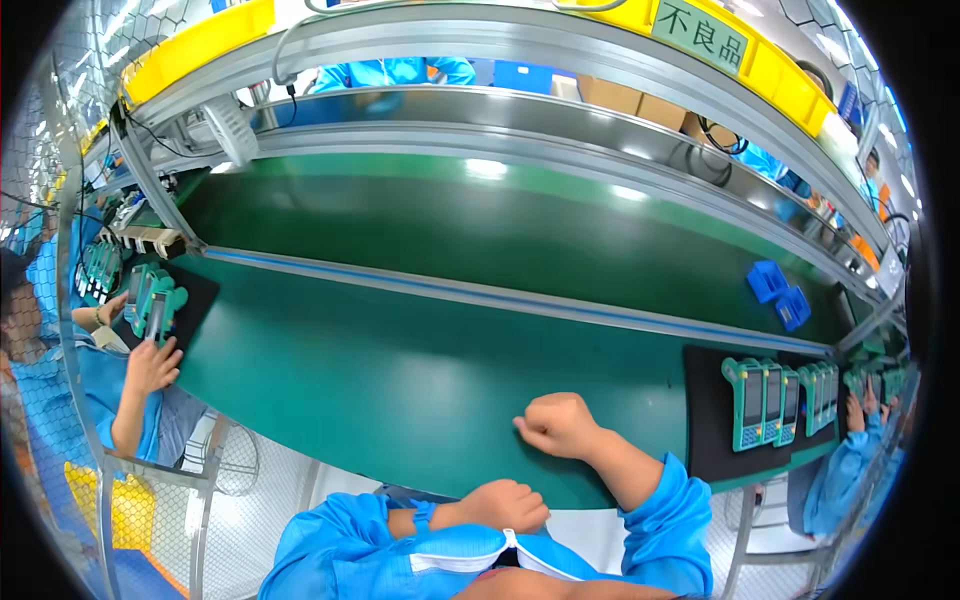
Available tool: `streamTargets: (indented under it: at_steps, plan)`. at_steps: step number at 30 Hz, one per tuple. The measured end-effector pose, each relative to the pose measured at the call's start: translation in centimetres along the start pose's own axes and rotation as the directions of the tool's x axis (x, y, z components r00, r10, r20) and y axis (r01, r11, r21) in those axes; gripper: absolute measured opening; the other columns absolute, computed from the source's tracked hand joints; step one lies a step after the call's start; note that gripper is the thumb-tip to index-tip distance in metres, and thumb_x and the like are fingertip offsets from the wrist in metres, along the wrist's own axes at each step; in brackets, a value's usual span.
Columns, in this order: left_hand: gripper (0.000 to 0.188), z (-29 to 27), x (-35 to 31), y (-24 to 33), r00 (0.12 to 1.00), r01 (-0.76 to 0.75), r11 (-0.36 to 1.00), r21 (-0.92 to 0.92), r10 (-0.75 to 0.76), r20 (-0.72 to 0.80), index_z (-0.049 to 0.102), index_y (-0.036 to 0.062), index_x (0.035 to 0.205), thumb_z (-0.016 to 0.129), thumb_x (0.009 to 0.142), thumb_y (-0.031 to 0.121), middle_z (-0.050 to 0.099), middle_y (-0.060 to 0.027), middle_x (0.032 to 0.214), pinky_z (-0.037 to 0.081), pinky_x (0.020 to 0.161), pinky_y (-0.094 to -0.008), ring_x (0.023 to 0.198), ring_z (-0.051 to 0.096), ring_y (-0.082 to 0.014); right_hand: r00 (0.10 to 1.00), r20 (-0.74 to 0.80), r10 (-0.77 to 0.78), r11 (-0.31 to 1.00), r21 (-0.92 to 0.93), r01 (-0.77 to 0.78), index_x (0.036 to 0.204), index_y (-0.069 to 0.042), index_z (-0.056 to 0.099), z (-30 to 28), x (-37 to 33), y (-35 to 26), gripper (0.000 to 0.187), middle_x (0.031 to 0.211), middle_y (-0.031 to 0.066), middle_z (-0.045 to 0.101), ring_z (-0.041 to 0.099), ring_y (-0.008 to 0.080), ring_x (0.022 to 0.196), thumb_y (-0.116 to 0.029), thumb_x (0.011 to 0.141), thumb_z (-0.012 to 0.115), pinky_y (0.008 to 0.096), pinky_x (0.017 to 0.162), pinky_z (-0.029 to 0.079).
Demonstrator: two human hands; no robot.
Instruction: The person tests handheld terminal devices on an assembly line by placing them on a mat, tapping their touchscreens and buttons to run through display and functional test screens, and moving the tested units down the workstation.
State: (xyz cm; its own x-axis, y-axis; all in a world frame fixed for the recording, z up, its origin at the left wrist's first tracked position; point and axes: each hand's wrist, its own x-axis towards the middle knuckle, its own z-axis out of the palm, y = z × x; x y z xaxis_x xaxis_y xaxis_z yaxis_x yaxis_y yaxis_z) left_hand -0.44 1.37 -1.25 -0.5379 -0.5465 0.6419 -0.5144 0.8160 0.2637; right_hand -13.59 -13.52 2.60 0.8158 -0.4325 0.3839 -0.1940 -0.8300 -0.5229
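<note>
My right hand (562, 425) rests on the green table mat (400, 370) as a loose fist, with no object showing in it. Closer to my body, my left hand (505, 503) lies at the table's near edge, its fingers curled in and nothing visible between them. A blue band (424, 516) circles my left wrist. The nearest things to my right hand are several teal handheld devices with screens and keypads (752, 405), standing in a row on a black mat (708, 440) to the right.
Beyond a metal rail (480, 288) runs a dark green belt (450, 220) with two small blue bins (780, 292) at its right. On the left, a co-worker's hand (152, 368) touches teal devices (150, 300). Another co-worker's hands (862, 405) work at far right. Yellow bins (200, 50) hang overhead.
</note>
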Motion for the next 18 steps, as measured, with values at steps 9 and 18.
streamTargets:
  at_steps: [9, 18]
  plan:
    - [0.030, -0.3, 0.1, -0.4, 0.996, 0.059, 0.998, -0.005, -0.059, 0.064, 0.049, 0.0138, 0.067, 0.075, 0.078, 0.021, 0.050, 0.0004, 0.061, 0.038, 0.047, -0.0297, 0.054, 0.053, -0.0154, 0.956, 0.064, 0.288, 0.953, 0.080, -0.292, 0.067, -0.006, 0.050, 0.2, 0.9, 1.6, 0.032, 0.064, 0.0121, 0.053, 0.054, 0.0345, 0.061, -0.024, 0.088, 0.066, 0.0463, 0.054, 0.040]
    - [0.009, -8.8, -5.1, -3.2, 0.956, 0.291, 0.948, -0.127, -0.293, -0.001, 0.066, 0.0119, 0.076, 0.073, 0.075, 0.007, 0.062, -0.0040, 0.071, 0.046, 0.056, -0.0362, 0.061, 0.059, -0.0240, 0.985, 0.108, 0.138, 0.990, 0.010, -0.140, 0.066, -0.008, 0.048, -0.1, 0.6, 1.6, 0.031, 0.064, 0.0101, 0.051, 0.055, 0.0334, 0.063, -0.020, 0.088, 0.066, 0.0474, 0.055, 0.040]
